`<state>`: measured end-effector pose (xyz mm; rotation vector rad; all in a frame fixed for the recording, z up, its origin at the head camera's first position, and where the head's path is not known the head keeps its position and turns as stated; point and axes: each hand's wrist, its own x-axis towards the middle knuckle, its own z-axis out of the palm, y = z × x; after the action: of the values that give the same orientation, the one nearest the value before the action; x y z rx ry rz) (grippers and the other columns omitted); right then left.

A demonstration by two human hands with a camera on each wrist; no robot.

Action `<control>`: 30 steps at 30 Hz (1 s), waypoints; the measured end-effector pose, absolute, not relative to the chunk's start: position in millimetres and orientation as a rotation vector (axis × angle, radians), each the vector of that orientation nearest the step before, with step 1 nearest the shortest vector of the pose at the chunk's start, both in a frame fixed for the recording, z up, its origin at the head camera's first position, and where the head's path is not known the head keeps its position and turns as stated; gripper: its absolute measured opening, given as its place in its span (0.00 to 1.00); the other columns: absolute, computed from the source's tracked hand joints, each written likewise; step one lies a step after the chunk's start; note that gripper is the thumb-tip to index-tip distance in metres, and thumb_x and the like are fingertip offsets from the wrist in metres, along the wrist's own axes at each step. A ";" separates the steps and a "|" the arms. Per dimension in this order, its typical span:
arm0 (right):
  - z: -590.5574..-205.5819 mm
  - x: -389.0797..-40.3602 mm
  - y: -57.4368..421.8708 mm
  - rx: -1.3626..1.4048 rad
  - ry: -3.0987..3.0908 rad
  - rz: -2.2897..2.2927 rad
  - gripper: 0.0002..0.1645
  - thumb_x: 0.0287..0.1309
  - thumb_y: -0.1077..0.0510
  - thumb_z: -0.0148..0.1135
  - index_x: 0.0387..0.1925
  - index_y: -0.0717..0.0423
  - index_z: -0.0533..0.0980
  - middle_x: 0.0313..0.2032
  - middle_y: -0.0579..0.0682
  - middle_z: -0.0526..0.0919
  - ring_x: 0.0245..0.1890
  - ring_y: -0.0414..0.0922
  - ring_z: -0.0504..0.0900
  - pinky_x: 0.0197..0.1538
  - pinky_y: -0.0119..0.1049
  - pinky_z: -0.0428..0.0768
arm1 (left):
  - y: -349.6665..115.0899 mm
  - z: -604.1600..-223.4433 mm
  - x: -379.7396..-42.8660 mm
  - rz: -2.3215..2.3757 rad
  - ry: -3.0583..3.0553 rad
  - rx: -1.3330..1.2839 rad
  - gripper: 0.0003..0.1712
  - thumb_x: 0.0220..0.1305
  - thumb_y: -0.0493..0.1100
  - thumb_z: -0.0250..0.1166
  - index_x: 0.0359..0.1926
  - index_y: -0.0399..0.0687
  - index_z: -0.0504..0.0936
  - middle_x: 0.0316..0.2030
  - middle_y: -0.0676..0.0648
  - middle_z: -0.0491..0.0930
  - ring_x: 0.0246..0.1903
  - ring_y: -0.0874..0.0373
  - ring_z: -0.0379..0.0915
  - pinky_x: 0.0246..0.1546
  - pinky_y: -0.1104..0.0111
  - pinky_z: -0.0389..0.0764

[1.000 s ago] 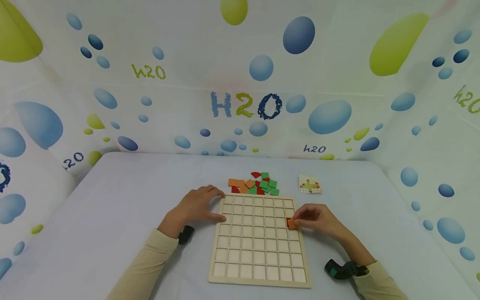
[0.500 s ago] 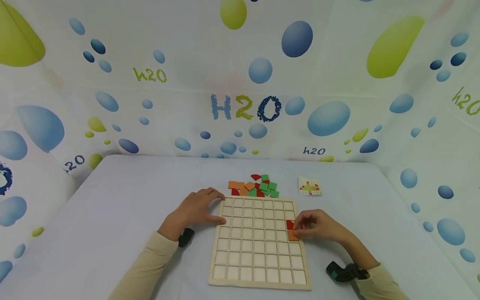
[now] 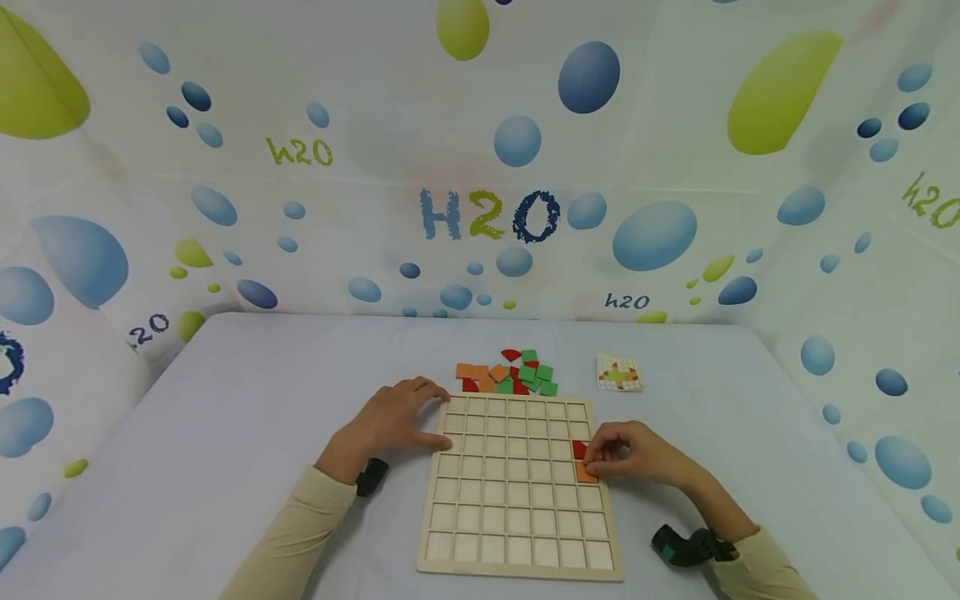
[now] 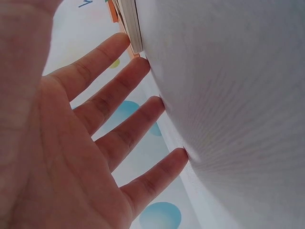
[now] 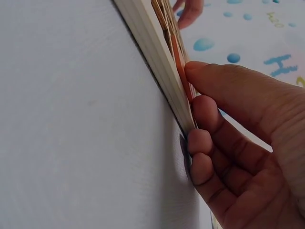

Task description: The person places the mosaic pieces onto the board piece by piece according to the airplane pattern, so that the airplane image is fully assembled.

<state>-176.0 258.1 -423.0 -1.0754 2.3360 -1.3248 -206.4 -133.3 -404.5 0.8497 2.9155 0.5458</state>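
Note:
A wooden grid board lies on the white table. My left hand is at its upper left corner, thumb on the left rim. In the left wrist view the fingers are spread and straight, one touching the board's edge. At the right column, my right hand has thumb and curled fingers on an orange square tile, which lies in a cell. Just above it a red quarter-round piece sits in another cell, partly hidden by the fingertips. From the right wrist, the thumb touches the orange tile.
Behind the board lies a loose pile of orange tiles, green tiles and red pieces. A small pattern card lies at the back right. A printed curtain hangs beyond the table.
My right hand has moved slightly toward me with the orange tile, from over the red piece down into the cell below it. The red piece shows more now. My left hand stays put.

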 end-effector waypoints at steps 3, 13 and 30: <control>-424.7 -175.2 257.7 -1.084 2.358 -1.324 0.04 0.59 0.64 0.67 0.37 0.57 0.82 0.29 0.51 0.81 0.27 0.37 0.74 0.30 0.29 0.74 | -133.8 -405.8 -205.9 0.551 2.921 0.867 0.37 0.51 0.63 0.73 0.56 0.48 0.77 0.57 0.44 0.74 0.58 0.43 0.70 0.53 0.44 0.71; -427.8 -173.7 255.3 -1.059 2.426 -1.330 0.04 0.62 0.65 0.63 0.37 0.56 0.81 0.31 0.50 0.82 0.28 0.35 0.73 0.30 0.29 0.74 | -134.8 -410.9 -205.7 0.540 2.936 0.858 0.37 0.49 0.64 0.73 0.56 0.50 0.77 0.57 0.44 0.75 0.58 0.44 0.71 0.52 0.44 0.71; -418.6 -178.2 231.0 -0.897 2.599 -1.288 0.05 0.63 0.62 0.63 0.40 0.59 0.81 0.32 0.46 0.81 0.29 0.36 0.74 0.31 0.28 0.75 | -140.0 -415.1 -200.7 0.522 2.939 0.892 0.38 0.50 0.64 0.73 0.56 0.49 0.77 0.58 0.43 0.74 0.58 0.44 0.71 0.52 0.44 0.72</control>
<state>-178.2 231.0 -418.6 -0.8969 2.5990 -1.2881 -200.7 -140.0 -415.1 0.8920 2.9385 0.5220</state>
